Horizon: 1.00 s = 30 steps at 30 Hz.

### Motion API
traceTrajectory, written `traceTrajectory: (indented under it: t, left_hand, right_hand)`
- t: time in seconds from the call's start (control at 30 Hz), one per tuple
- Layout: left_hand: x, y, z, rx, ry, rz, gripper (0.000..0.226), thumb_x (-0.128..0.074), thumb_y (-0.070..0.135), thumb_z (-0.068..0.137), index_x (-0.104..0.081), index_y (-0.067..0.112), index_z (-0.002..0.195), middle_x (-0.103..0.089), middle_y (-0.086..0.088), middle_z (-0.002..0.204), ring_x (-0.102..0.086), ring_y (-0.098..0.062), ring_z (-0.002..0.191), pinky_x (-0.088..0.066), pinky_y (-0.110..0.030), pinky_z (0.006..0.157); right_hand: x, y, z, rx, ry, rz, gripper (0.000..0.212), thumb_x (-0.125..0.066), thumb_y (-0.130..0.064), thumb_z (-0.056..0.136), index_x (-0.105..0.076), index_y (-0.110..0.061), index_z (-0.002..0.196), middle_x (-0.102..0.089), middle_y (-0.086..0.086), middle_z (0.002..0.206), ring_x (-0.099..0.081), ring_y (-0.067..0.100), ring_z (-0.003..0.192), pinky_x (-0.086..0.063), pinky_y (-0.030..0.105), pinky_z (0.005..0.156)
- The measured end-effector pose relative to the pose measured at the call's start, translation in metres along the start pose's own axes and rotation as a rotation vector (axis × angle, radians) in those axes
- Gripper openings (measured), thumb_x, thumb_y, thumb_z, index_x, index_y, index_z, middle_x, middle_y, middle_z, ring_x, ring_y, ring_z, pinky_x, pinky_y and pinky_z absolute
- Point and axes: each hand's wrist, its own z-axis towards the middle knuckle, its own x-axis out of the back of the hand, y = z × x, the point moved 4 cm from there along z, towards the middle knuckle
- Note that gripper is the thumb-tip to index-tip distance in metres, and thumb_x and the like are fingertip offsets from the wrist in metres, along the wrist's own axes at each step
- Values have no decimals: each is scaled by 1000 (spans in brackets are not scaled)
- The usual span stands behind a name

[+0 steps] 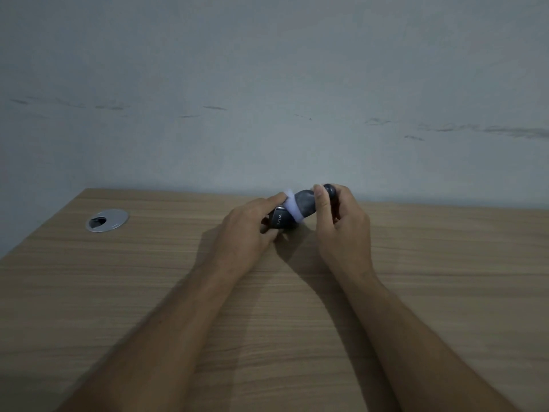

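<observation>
A small dark grey device with white lettering and a white band wrapped round its middle is held just above the far part of the wooden desk. My left hand grips its lower left end, with the index finger lying along the white band. My right hand grips the upper right end, thumb on the near side and fingers curled behind. The device's rounded dark tip shows above my right thumb. Much of the device is hidden by my fingers.
A round silver cable grommet is set in the desk at the far left. A scuffed grey wall rises right behind the desk's far edge. The desk's left edge runs diagonally toward the lower left.
</observation>
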Motion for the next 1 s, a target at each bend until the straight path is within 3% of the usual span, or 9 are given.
traceTrajectory:
  t: [0.13,0.2,0.27,0.4,0.63,0.77,0.87,0.93,1.0]
  left_hand:
    - [-1,3,-1,-11,-10,-32,76,-90,17,88,-61,38,156,-77,6,113,-73,-16,97,-63,-40,89]
    - [-1,4,0,-12,-5,-27,77,-90,17,88,-61,37,156,-77,5,110,-73,-18,95,-63,-43,88]
    - [0,3,1,-9,4,-9,79,-90,14,86,-60,37,156,-78,3,112,-73,-19,95,-63,-44,88]
    - [0,0,2,26,-14,-28,89,-84,-2,81,-59,38,157,-77,6,117,-71,-14,95,-62,-36,91]
    - [1,-1,0,41,-5,-68,82,-93,17,85,-60,34,157,-79,5,132,-75,-13,110,-62,-36,101]
    - [1,-2,0,96,14,-61,80,-95,20,83,-62,33,155,-80,3,132,-76,-15,111,-59,-36,106]
    - [2,-5,-1,155,5,-85,77,-94,18,82,-66,35,151,-83,3,124,-77,-15,108,-60,-37,104]
    - [3,-4,-1,180,-6,-130,76,-95,18,81,-67,36,150,-83,5,122,-78,-11,104,-60,-31,102]
    - [2,-5,-2,218,-15,-180,76,-97,22,81,-67,34,150,-81,8,123,-77,2,98,-54,-9,94]
  right_hand:
    - [8,22,8,-121,47,-110,24,-59,-35,113,-74,-17,113,-75,-4,98,-63,9,83,-50,16,77]
    - [9,24,9,-160,24,-82,26,-58,-37,114,-74,-17,113,-75,-8,97,-65,0,85,-47,10,76]
    - [8,16,7,-137,3,-15,26,-57,-37,114,-74,-18,111,-75,-10,97,-66,-6,87,-44,6,76]
    - [0,2,-1,-34,-95,75,27,-58,-37,114,-72,-16,104,-75,-4,90,-68,6,84,-51,19,75]
    - [8,25,8,-135,-6,-52,21,-63,-36,111,-77,-20,110,-74,-11,91,-63,-8,79,-47,10,73]
    - [5,19,6,-110,-61,46,24,-61,-39,113,-77,-22,111,-79,-10,99,-73,3,94,-52,15,83]
    - [-1,13,2,-80,-112,102,26,-61,-38,113,-76,-19,104,-78,-8,92,-73,8,90,-54,20,81]
    - [-1,14,2,-81,-76,54,25,-62,-39,112,-76,-20,103,-77,-8,91,-71,4,85,-52,20,78]
    - [3,20,5,-121,-20,12,23,-63,-38,111,-77,-20,105,-77,-9,91,-69,1,83,-53,24,79]
